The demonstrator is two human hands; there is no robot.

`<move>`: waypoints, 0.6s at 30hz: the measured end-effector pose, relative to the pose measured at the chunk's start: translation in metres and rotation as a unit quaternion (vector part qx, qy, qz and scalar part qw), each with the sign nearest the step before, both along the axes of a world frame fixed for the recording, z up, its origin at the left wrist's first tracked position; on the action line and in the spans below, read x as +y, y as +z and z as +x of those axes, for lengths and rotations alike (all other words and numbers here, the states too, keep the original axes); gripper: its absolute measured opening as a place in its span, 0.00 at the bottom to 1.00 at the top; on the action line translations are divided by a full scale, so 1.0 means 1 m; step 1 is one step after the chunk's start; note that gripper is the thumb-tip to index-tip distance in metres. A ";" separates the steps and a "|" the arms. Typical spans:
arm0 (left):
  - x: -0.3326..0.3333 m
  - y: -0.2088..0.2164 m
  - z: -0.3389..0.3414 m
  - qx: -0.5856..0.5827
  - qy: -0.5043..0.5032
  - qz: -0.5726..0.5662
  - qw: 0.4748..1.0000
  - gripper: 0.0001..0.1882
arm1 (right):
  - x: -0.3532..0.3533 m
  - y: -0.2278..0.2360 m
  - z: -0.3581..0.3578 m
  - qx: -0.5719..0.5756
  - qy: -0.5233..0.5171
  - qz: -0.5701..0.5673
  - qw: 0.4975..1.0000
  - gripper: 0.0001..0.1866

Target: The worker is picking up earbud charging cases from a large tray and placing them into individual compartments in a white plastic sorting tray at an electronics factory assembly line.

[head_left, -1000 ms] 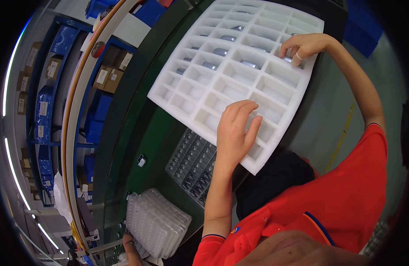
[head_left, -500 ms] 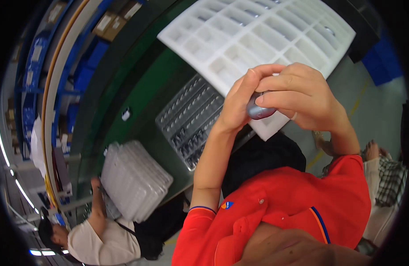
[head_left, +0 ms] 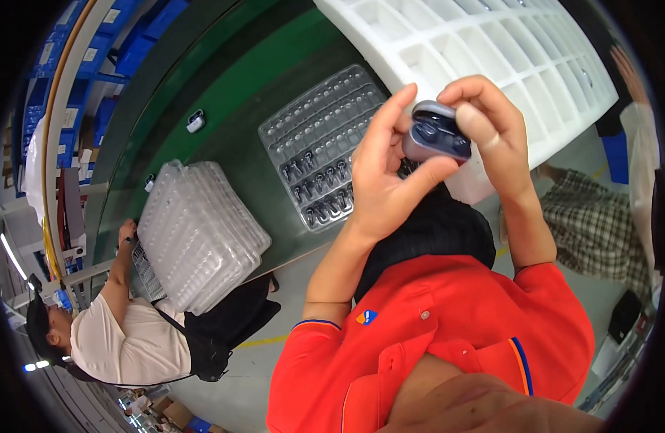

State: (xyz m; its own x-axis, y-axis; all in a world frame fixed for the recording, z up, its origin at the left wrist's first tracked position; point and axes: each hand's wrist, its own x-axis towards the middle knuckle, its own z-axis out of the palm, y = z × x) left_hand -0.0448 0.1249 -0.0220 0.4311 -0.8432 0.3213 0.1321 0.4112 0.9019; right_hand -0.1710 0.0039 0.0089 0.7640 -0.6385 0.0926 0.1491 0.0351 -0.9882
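Observation:
My left hand point(head_left: 383, 173) grips a grey-blue earbud charging case point(head_left: 428, 153) from the left, its thumb along the near side. The case's lid is raised, and its dark inside shows; I cannot tell if earbuds sit in it. On the right, my right hand point(head_left: 495, 137) has its thumb and fingers closed at the case's edge. Just left of my hands lies a clear plastic tray point(head_left: 269, 133) with dark earbuds in its nearer rows. Beyond my right hand is a white foam tray point(head_left: 471, 180) with many compartments, a few of them holding grey things.
A stack of clear plastic trays point(head_left: 203, 231) stands on the green bench point(head_left: 235, 108) at left. A small case point(head_left: 195, 121) lies farther back. One co-worker point(head_left: 130, 332) is by the stack; another person point(head_left: 639, 144) is at the right edge. Shelves with blue bins line the far left.
The earbud case was closed between my hands; now its lid is up. My right hand has shifted from over the case to its right side. The view has also shifted.

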 end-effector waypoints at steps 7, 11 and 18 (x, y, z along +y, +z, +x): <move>0.007 -0.014 0.001 -0.184 0.159 -0.021 0.970 0.39 | 0.011 0.016 0.007 -0.041 -0.079 -0.480 0.873 0.11; 0.018 -0.007 0.004 -0.326 0.224 -0.030 0.918 0.36 | 0.018 0.014 0.012 0.028 -0.020 -0.441 0.897 0.12; 0.070 -0.028 0.022 -0.310 0.214 0.058 0.924 0.32 | 0.073 -0.011 0.024 0.004 -0.108 -0.323 0.940 0.09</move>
